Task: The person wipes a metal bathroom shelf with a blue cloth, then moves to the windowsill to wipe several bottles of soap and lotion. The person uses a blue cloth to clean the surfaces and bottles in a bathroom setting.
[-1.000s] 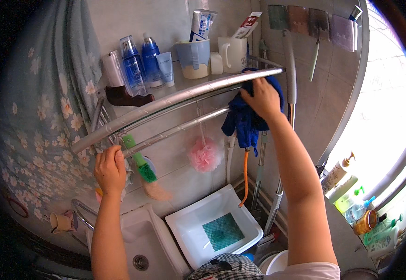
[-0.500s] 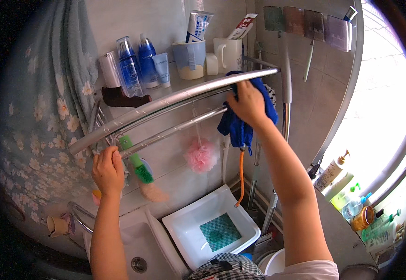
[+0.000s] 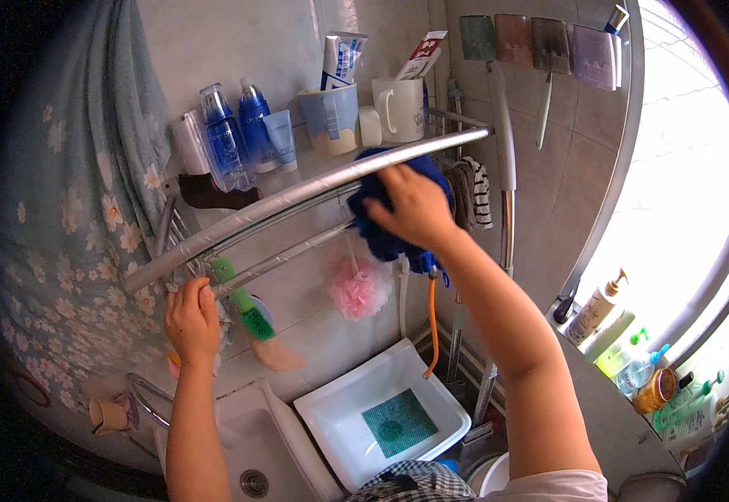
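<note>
My right hand [image 3: 415, 205] grips a dark blue cloth [image 3: 373, 226] wrapped over the silver rail [image 3: 297, 184] of a wall rack. Most of the cloth lies under my palm and hangs below the rail. At the rack's left end, my left hand [image 3: 192, 322] is closed on the end of the lower bar [image 3: 285, 253], and its fingertips are partly hidden. Close beside it hang a green brush [image 3: 256, 322] and a tan item [image 3: 277, 355]. A pink bath puff [image 3: 359, 289] dangles beneath the bar.
Blue bottles [image 3: 226, 142], a brown comb [image 3: 214, 194], a blue cup [image 3: 328, 121] and a white mug [image 3: 402, 113] stand on the shelf. Below are a sink [image 3: 285, 452] and a white basin [image 3: 323, 410]. Several pump bottles [image 3: 595, 314] line the windowsill; a floral curtain [image 3: 71, 251] hangs left.
My right hand has slid the blue cloth leftward along the rail, uncovering striped fabric behind it. My left hand stays at the rack's left end.
</note>
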The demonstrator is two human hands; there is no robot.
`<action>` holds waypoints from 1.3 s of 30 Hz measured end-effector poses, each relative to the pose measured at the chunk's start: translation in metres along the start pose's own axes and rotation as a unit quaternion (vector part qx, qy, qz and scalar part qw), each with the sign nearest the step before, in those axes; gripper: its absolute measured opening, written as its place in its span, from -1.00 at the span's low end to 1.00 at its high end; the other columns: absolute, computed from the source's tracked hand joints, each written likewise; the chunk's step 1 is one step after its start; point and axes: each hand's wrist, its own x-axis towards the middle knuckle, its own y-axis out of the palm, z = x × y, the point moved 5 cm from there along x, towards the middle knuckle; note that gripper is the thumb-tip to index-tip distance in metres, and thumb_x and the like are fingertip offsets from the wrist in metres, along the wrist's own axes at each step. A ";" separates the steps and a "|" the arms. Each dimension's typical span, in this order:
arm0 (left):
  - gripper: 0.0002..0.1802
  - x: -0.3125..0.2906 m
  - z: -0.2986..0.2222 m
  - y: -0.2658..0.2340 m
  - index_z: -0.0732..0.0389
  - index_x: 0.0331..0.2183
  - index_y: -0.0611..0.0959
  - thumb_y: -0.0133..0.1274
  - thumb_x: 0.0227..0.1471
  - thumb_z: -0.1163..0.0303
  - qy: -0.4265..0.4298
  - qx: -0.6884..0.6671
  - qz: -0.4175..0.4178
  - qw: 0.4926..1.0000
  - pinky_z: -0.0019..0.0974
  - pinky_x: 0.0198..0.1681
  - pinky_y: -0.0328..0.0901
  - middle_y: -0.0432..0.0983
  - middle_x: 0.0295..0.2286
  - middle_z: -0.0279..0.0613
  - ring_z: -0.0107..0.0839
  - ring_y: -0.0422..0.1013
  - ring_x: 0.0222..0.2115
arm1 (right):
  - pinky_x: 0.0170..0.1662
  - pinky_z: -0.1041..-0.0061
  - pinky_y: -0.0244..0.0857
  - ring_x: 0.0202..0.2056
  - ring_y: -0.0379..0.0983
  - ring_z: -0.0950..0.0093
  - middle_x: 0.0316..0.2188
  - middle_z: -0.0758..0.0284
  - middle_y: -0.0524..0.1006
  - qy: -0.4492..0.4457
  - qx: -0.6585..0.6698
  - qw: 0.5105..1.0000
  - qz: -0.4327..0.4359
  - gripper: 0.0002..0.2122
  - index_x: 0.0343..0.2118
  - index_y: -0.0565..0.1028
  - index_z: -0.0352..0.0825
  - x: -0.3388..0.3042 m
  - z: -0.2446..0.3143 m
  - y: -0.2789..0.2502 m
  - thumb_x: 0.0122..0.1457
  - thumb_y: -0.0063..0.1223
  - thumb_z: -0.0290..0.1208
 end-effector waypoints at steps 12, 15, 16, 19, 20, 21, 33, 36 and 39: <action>-0.82 0.001 -0.004 0.000 0.16 -0.30 0.54 -0.10 0.06 0.35 -0.004 0.006 0.001 1.000 -0.12 -0.31 0.26 0.50 -0.40 -0.16 -0.09 0.37 -0.35 | -0.17 0.25 0.36 -0.23 0.46 0.12 -0.19 0.05 0.48 0.178 -0.157 0.970 0.048 -0.51 0.04 0.28 -0.25 0.005 -0.112 -0.028 -0.02 -0.01 -0.33; -0.82 0.001 -0.004 -0.002 0.16 -0.30 0.54 -0.10 0.06 0.35 -0.005 0.005 -0.005 1.000 -0.11 -0.31 0.26 0.50 -0.40 -0.16 -0.09 0.36 -0.35 | -0.12 0.26 0.35 -0.16 0.46 0.15 -0.13 0.07 0.47 0.227 -0.181 0.946 0.144 -0.47 0.09 0.23 -0.19 0.020 -0.123 -0.024 -0.01 0.02 -0.29; -0.82 0.000 -0.003 -0.003 0.16 -0.30 0.54 -0.10 0.07 0.35 -0.010 0.001 -0.005 1.000 -0.11 -0.32 0.26 0.50 -0.40 -0.16 -0.09 0.36 -0.35 | -0.11 0.26 0.35 -0.15 0.46 0.16 -0.13 0.08 0.48 0.241 -0.191 0.936 0.170 -0.46 0.09 0.23 -0.18 0.023 -0.124 -0.023 -0.01 0.03 -0.28; -0.83 0.000 -0.003 -0.003 0.16 -0.30 0.54 -0.10 0.07 0.35 -0.011 -0.007 -0.014 1.000 -0.11 -0.32 0.26 0.50 -0.40 -0.16 -0.08 0.36 -0.36 | -0.11 0.27 0.36 -0.15 0.46 0.17 -0.16 0.08 0.49 0.225 -0.195 0.945 0.132 -0.42 0.11 0.18 -0.16 0.024 -0.130 -0.019 -0.02 0.06 -0.25; -0.83 0.000 -0.003 -0.001 0.16 -0.30 0.54 -0.10 0.07 0.35 -0.008 -0.009 -0.016 1.000 -0.11 -0.33 0.26 0.50 -0.41 -0.16 -0.08 0.36 -0.36 | -0.12 0.26 0.36 -0.15 0.46 0.17 -0.17 0.08 0.50 0.235 -0.191 0.944 0.134 -0.42 0.11 0.18 -0.15 0.024 -0.130 -0.019 -0.02 0.06 -0.25; -0.83 -0.001 -0.003 0.000 0.15 -0.30 0.54 -0.09 0.07 0.34 -0.001 -0.002 -0.013 1.000 -0.11 -0.33 0.26 0.50 -0.41 -0.16 -0.08 0.36 -0.36 | -0.17 0.24 0.38 -0.19 0.48 0.17 -0.21 0.09 0.52 0.260 -0.187 0.937 0.139 -0.51 0.04 0.26 -0.17 0.027 -0.126 -0.020 -0.01 0.04 -0.28; -0.83 0.000 -0.001 0.000 0.12 -0.32 0.54 -0.08 0.06 0.30 0.000 0.000 -0.020 1.000 -0.13 -0.35 0.29 0.50 -0.42 -0.20 -0.12 0.37 -0.38 | -0.24 0.22 0.37 -0.27 0.45 0.14 -0.22 0.10 0.45 0.257 -0.180 0.947 -0.063 -0.59 -0.03 0.26 -0.34 -0.008 -0.094 -0.018 -0.01 -0.10 -0.50; -0.83 -0.001 0.001 0.000 0.12 -0.32 0.55 -0.08 0.05 0.30 0.003 0.001 -0.019 1.000 -0.12 -0.35 0.29 0.51 -0.41 -0.19 -0.12 0.37 -0.38 | -0.21 0.21 0.35 -0.23 0.44 0.13 -0.19 0.09 0.45 0.229 -0.136 0.959 -0.096 -0.54 0.01 0.24 -0.33 -0.020 -0.081 -0.021 -0.03 -0.07 -0.50; -0.82 0.000 0.002 0.000 0.12 -0.32 0.55 -0.07 0.04 0.30 0.002 -0.004 -0.018 1.000 -0.12 -0.35 0.28 0.51 -0.40 -0.18 -0.11 0.37 -0.37 | -0.11 0.21 0.29 -0.14 0.38 0.09 -0.09 0.09 0.41 0.241 -0.082 0.962 -0.094 -0.49 0.07 0.22 -0.30 -0.028 -0.078 -0.024 -0.03 -0.03 -0.50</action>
